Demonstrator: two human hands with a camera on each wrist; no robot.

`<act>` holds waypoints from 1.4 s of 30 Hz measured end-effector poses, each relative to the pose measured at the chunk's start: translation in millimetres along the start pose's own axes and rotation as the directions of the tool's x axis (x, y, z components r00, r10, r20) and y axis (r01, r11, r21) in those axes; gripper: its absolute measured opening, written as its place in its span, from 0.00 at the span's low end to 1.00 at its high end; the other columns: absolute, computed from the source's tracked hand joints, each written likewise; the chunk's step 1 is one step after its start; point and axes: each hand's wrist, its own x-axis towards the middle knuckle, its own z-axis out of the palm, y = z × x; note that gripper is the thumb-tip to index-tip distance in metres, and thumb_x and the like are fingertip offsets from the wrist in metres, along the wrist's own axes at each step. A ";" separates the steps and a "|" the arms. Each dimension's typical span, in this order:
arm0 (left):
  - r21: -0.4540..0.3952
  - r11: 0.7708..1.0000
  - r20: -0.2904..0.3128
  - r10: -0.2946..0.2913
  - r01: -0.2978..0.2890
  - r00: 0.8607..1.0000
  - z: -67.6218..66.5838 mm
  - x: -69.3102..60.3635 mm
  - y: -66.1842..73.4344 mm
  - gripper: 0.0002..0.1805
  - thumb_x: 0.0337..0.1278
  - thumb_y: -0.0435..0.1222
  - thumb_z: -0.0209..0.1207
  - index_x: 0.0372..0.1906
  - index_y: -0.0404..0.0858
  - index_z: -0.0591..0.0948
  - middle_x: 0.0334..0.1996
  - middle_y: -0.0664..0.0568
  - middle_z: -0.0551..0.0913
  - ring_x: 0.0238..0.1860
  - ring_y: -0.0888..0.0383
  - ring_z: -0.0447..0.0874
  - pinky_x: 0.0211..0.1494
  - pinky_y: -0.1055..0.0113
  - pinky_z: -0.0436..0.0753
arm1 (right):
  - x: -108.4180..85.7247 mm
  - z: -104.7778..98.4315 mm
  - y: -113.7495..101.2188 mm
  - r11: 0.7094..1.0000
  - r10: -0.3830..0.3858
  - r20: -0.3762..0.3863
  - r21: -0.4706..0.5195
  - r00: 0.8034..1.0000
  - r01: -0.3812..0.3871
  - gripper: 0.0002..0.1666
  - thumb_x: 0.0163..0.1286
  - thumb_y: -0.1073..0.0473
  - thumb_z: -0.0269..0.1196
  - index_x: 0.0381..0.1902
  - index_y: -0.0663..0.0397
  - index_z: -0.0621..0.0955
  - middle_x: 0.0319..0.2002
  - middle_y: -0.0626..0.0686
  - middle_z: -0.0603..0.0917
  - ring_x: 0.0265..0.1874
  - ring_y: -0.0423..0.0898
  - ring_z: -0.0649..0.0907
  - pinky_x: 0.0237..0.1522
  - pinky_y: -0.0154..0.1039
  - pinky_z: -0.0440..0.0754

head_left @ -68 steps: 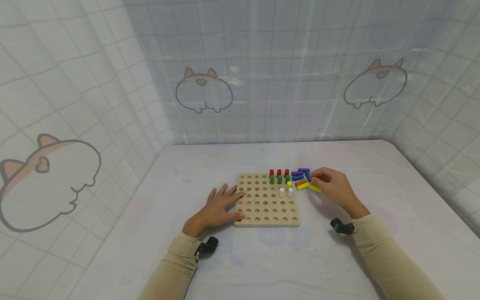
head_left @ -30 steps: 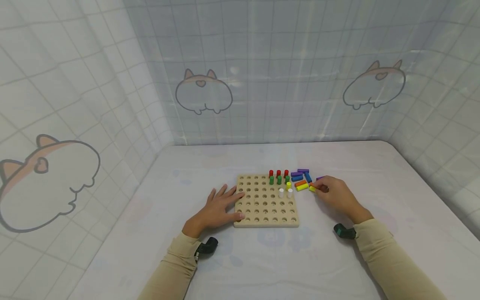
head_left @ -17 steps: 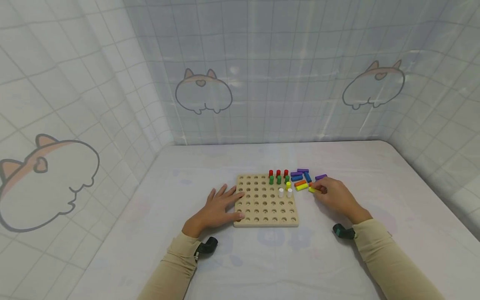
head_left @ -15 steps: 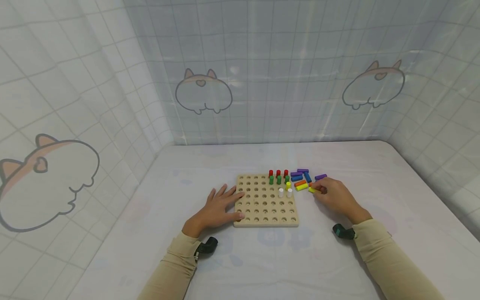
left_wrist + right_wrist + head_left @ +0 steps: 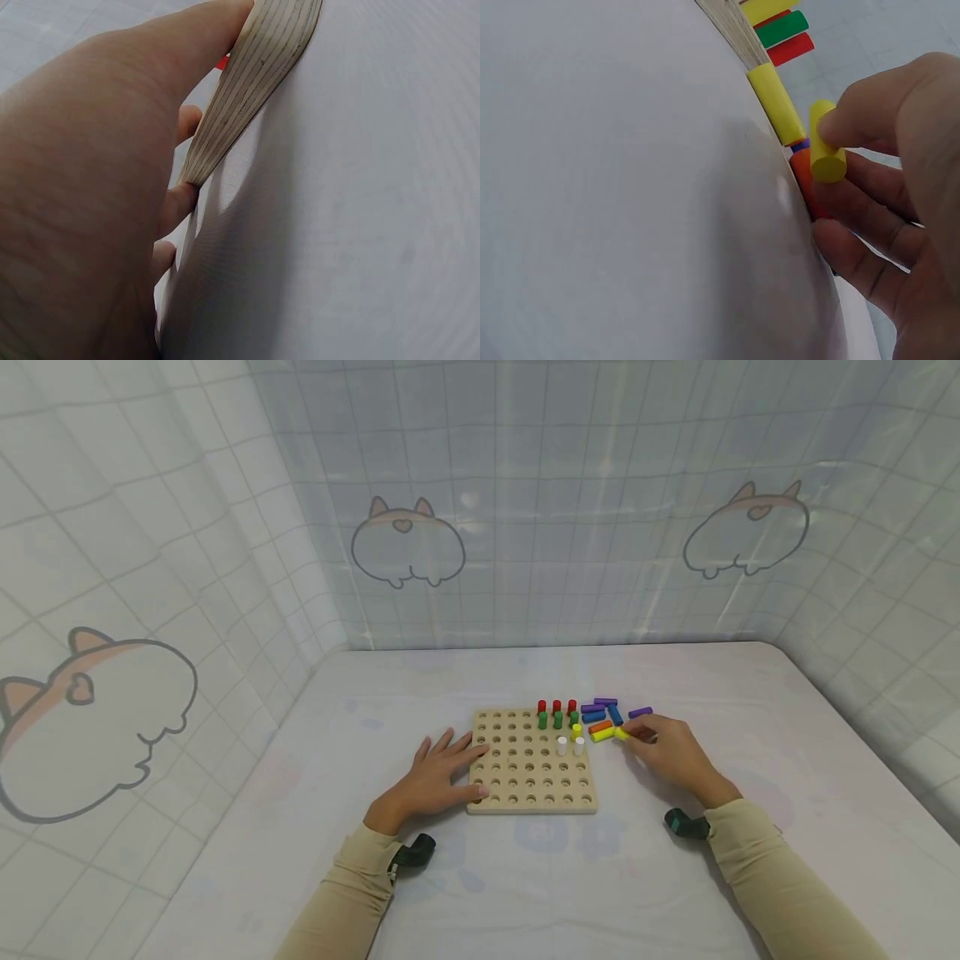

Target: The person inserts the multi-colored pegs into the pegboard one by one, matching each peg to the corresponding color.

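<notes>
My left hand rests with spread fingers on the left edge of a wooden pegboard. In the left wrist view the thumb and fingertips touch the board's layered side. My right hand pinches a yellow peg between thumb and fingers, just right of the board. Beside it lie another yellow peg and an orange peg. Standing in the board's holes are red pegs, green pegs, one yellow peg and two white pegs.
Blue pegs and purple pegs lie loose past the board's back right corner. Another purple peg is behind my right hand. The table has a white cloth, with a tiled-pattern curtain behind.
My right hand has come slightly nearer from the blue pegs and taken hold of the yellow peg, now tilted up off the cloth. A purple peg has come into view. My left hand stays put.
</notes>
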 end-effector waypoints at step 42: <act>-0.024 1.000 0.001 0.011 -0.011 1.000 1.3 0.3 -1.6 0.45 0.60 0.71 0.52 0.78 0.58 0.61 0.79 0.52 0.53 0.80 0.45 0.36 0.74 0.37 0.32 | 36.2 3.1 -45.9 0.871 0.038 0.182 0.476 0.983 -0.122 0.24 0.71 0.61 0.62 0.62 0.63 0.77 0.53 0.59 0.81 0.46 0.54 0.82 0.45 0.44 0.85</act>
